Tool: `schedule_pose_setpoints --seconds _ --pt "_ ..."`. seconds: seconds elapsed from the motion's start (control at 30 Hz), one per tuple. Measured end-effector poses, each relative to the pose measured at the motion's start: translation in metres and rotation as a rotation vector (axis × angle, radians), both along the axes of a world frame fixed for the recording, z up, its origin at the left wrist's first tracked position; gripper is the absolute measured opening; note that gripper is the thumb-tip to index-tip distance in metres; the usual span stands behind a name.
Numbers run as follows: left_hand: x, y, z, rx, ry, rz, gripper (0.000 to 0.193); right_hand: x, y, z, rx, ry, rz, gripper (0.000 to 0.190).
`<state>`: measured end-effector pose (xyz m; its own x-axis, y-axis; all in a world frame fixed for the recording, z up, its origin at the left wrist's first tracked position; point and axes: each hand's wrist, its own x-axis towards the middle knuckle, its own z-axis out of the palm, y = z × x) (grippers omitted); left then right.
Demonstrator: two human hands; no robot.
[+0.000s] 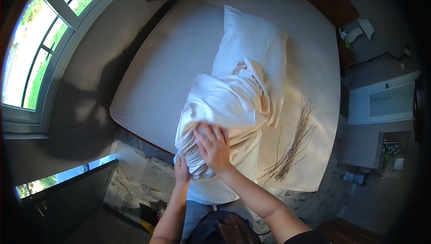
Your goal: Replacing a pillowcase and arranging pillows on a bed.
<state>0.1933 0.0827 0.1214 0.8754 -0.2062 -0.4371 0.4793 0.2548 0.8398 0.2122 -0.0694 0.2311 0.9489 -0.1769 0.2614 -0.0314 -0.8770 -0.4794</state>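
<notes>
My left hand (182,170) grips the lower left edge of a bunched white pillowcase (222,99), its thumb uppermost. My right hand (212,146) lies on the folds at the case's near opening, fingers spread and fingertips partly under the cloth; whether they hold any cloth I cannot tell. The case is gathered around something bulky, probably a pillow, mostly hidden. Beyond it, partly underneath, a white pillow (249,38) lies on the bed. More white cloth (212,190) hangs toward me below my hands.
The bed's beige fitted sheet (161,65) spreads around the pillows. A bundle of thin dry twigs (293,143) lies on it at the right. A window (37,58) is at the left, a dark cabinet or door (70,197) at the lower left. Marble-patterned floor tiles (148,173) show nearby.
</notes>
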Motion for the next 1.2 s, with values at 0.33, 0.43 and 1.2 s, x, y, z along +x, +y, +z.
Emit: schedule_pose_setpoints --seconds 0.33,0.43,1.2 --pt "0.064 -0.018 0.067 -0.267 0.045 -0.122 0.036 -0.078 -0.009 -0.029 0.384 -0.051 0.172 0.034" --pt "0.019 -0.043 0.059 0.507 0.194 -0.227 0.038 -0.107 -0.082 -0.033 0.375 -0.156 -0.145 0.025" --pt "-0.025 -0.103 0.077 0.382 -0.252 0.117 0.068 -0.320 -0.273 -0.214 0.462 0.088 -1.619 0.093"
